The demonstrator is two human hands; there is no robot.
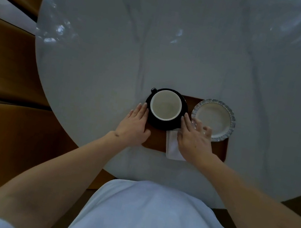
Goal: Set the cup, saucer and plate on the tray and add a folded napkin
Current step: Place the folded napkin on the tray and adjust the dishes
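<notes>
Four task items: napkin, saucer, cup and plate, all on or over one tray, listed near to far.
Napkin (pixel 172 148): white, folded, soft and light; lies on the near edge of the tray, its near corner overhanging onto the counter, its right part hidden under the right hand. Likely to slide or unfold if dragged; best pinched at the fold.
Tray (pixel 156 141): brown, flat, seemingly stiff; sits on the counter near its near edge. Best lifted by both short sides, kept level.
Left hand (pixel 133 124): fingers straight and relaxed, tips touching the saucer's left rim; grasping nothing.
Right hand (pixel 194 136): fingers spread and loose, forefinger at the saucer's right rim, the rest over the plate's near edge; grasping nothing.
Saucer (pixel 163 125): dark, glazed, probably slippery and breakable; on the tray's left part, its left rim overhanging. Take by opposite rims.
Cup (pixel 166 105): pale inside, dark outside, upright on the saucer, handle to the far left; appears empty. Rigid, fragile; may skate on the saucer if tilted.
Plate (pixel 214 118): pale with fluted rim, on the tray's right part; fragile, grip at the rim.
Counter (pixel 179 38): round, pale, glossy.
</notes>
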